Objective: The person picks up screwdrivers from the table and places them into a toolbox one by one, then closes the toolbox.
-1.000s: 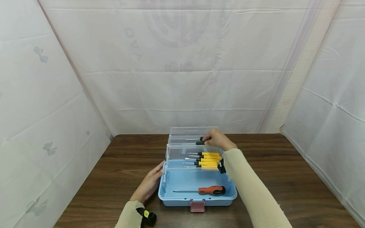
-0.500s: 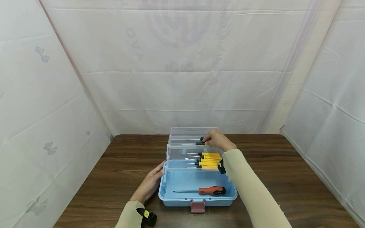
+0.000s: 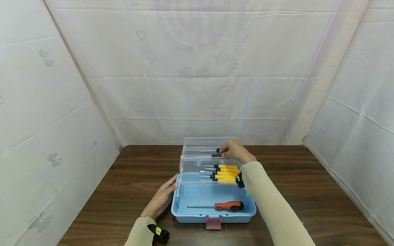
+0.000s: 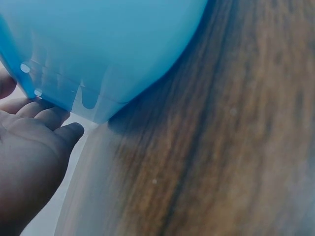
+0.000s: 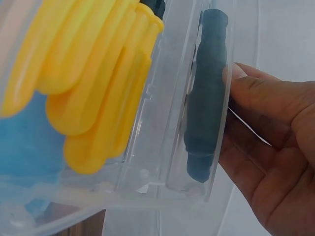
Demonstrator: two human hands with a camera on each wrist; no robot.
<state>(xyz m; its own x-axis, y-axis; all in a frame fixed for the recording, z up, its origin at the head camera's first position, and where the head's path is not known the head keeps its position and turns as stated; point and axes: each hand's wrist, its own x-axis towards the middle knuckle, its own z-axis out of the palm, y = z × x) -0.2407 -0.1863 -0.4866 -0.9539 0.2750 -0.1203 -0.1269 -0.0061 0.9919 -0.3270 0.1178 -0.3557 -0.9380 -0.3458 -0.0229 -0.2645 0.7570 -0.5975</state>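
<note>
A light-blue toolbox [image 3: 212, 215] stands with its clear stepped trays [image 3: 189, 161] raised at the back. My right hand [image 3: 235, 152] is at the upper trays, its fingertips pinching a black-handled screwdriver [image 3: 218, 150] whose shank points left. Just below lies another black-handled screwdriver [image 3: 216, 155]. In the right wrist view, a black handle [image 5: 206, 93] sits behind a clear wall beside my thumb; what my fingers hold is hidden there. Yellow-handled screwdrivers [image 3: 224, 172] fill the front tray. My left hand [image 3: 160, 200] rests against the toolbox's left side, fingers extended, also showing in the left wrist view.
An orange-and-black screwdriver [image 3: 229, 205] lies in the toolbox's bottom compartment. A reddish latch [image 3: 213, 222] hangs at the front. The dark wooden table [image 3: 123, 191] surrounds the box, and white sheeting [image 3: 200, 68] rises behind and at both sides.
Both hands hold nearly the same places. The lower black-handled screwdriver looks very slightly shifted under my right fingers; nothing else has visibly moved.
</note>
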